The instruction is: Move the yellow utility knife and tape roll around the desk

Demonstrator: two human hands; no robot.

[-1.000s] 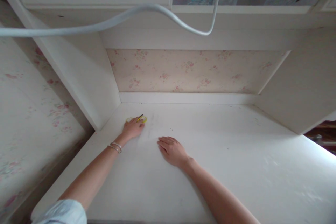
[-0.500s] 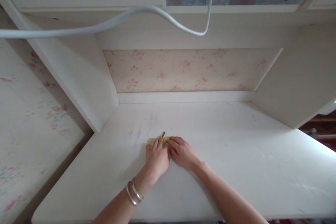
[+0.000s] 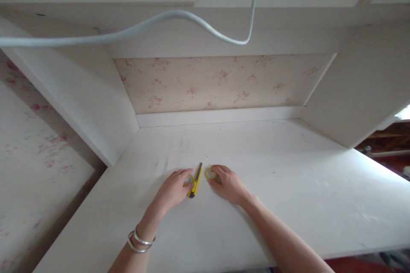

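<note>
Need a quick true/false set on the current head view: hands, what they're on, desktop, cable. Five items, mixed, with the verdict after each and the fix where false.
1. The yellow cutter lies between the left hand and the right hand. True.
2. The bangles are on the right wrist. False: the bangles are on the left wrist.
3. Each hand has its fingers on a yellowish roll: left roll, right roll. True.
4. The white cable lies flat on the desktop. False: the white cable hangs across the view above the desktop.
5. The wallpaper at the back is striped. False: it has a floral print.
</note>
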